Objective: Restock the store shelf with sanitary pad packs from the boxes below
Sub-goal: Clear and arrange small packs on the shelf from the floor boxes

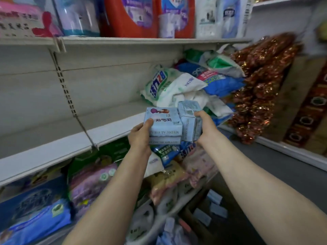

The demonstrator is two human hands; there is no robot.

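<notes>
My left hand (140, 137) grips a stack of two pale blue sanitary pad packs (163, 125) lying flat, thumb on the top face. My right hand (206, 128) grips more pale blue packs (189, 121) standing on end right beside that stack. Both bundles hover just in front of the white middle shelf (53, 152), at its front edge. The long stretch of that shelf to the left holds nothing. A cardboard box (210, 213) down at the lower right holds several more blue packs.
Soft detergent bags (177, 85) are heaped on the shelf's right end. Detergent bottles (131, 15) stand on the shelf above. Packaged goods (92, 183) crowd the shelf below. Shiny red-gold tinsel bundles (261, 85) hang at the right beside a grey floor aisle.
</notes>
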